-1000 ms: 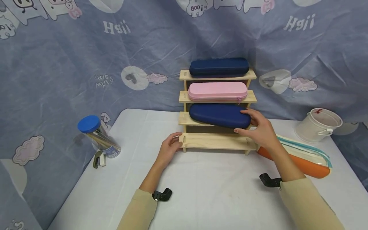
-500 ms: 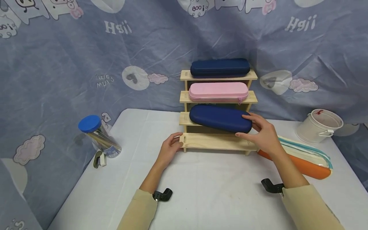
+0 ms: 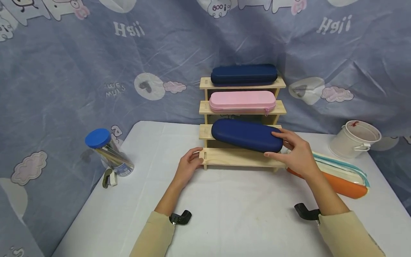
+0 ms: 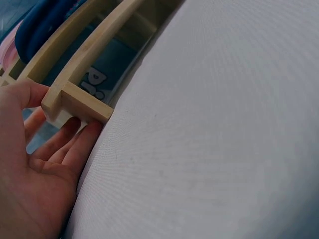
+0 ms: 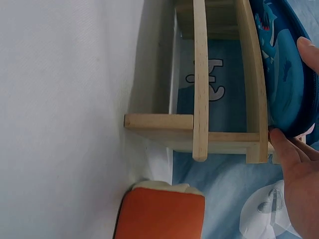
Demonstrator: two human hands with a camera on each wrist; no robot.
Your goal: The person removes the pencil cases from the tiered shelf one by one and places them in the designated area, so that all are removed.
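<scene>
A stepped wooden rack (image 3: 242, 157) stands on the table. My right hand (image 3: 297, 151) grips the right end of a dark blue pencil case (image 3: 245, 135), thumb on the near side and fingers on the far side. The case slants across the second-lowest shelf, its right end nearer me and overhanging the bottom shelf. In the right wrist view, the pencil case (image 5: 286, 74) shows a teal face with shark prints. My left hand (image 3: 189, 164) holds the left end of the bottom shelf; in the left wrist view, thumb and fingers bracket the rack's corner (image 4: 60, 97).
A pink pencil case (image 3: 243, 101) and a navy pencil case (image 3: 244, 75) lie on the upper shelves. Right of the rack are an orange-and-cream pouch (image 3: 345, 184) and a white bucket (image 3: 354, 141). A blue-lidded jar (image 3: 110, 153) and a stapler-like object (image 3: 109, 177) are left.
My right hand has drawn the dark blue pencil case's right end toward me and slightly right, so it slants more. The left hand keeps its place on the rack.
</scene>
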